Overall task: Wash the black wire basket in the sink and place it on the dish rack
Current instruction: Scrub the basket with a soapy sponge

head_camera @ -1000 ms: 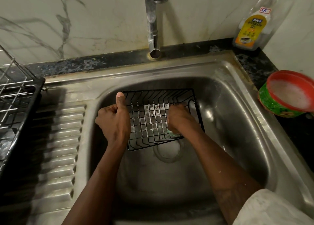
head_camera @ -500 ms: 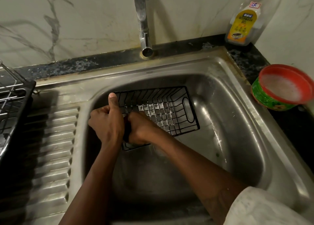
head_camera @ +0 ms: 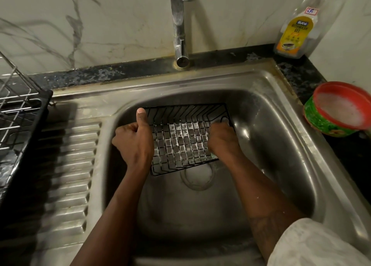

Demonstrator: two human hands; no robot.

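While my left hand (head_camera: pixel 133 143) grips the wire basket (head_camera: pixel 180 137) by its left rim, thumb up, tilted over the drain mid-frame in the sink (head_camera: pixel 281 165), my right hand (head_camera: pixel 222 143) curls inside it round what looks like a green scrub pad (head_camera: pixel 213 156). I judge we're at the scrubbing step; next it needs a rinse under the tap (head_camera: pixel 179 35), then a lift to the dish rack (head_camera: pixel 22 113) at the left edge of the frame.

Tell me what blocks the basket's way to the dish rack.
Nothing visible does. The left hand grips the black wire basket in the sink; only the ribbed drainboard separates it from the dish rack.
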